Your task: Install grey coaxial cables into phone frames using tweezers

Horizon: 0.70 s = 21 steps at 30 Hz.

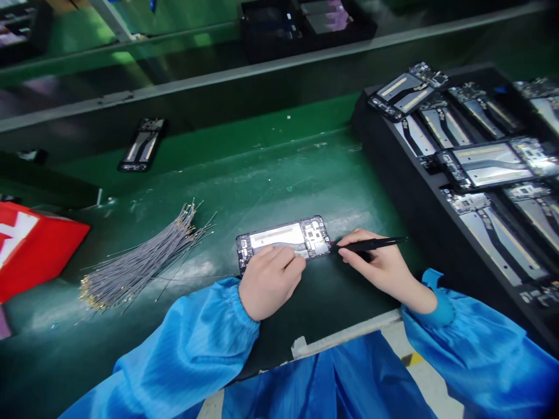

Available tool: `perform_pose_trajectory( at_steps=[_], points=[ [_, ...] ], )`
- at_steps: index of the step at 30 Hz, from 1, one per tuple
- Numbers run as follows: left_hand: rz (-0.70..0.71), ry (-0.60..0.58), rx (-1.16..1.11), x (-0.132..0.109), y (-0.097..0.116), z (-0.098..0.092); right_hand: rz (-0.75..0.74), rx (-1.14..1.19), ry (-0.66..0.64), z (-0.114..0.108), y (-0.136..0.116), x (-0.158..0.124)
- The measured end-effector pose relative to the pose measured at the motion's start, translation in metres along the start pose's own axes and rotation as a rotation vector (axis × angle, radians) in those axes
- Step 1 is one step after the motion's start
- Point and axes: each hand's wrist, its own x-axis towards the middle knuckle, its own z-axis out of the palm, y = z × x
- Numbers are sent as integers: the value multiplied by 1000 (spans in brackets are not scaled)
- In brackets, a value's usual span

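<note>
An opened phone [279, 233] lies on the green bench with its circuit board at the right end. My left hand [273, 279] is closed over its near edge, fingers curled and thumb side to the right; the fingertips are partly hidden. Pinched in my right hand [384, 265] is a pair of black tweezers [371, 244], its tip at the phone's right end. To the left lies a loose bundle of thin grey cables [140, 262] with gold-coloured ends. One thin cable runs from the bundle toward my left wrist.
A black tray [384, 157] on the right holds several opened phones, some lying across others. Another opened phone [142, 145] rests at the back left. A red box [39, 250] stands at the left edge. A raised rail [209, 84] crosses behind, with black trays beyond it.
</note>
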Motion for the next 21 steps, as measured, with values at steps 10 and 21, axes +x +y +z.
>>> perform_pose_trajectory(
  at_steps=[10,21],
  points=[
    [23,-16,-4,-2,0,0,12,31,-11,1,0,0],
    [29,-1,10,0,2,-1,-31,27,-13,1,0,1]
  ],
)
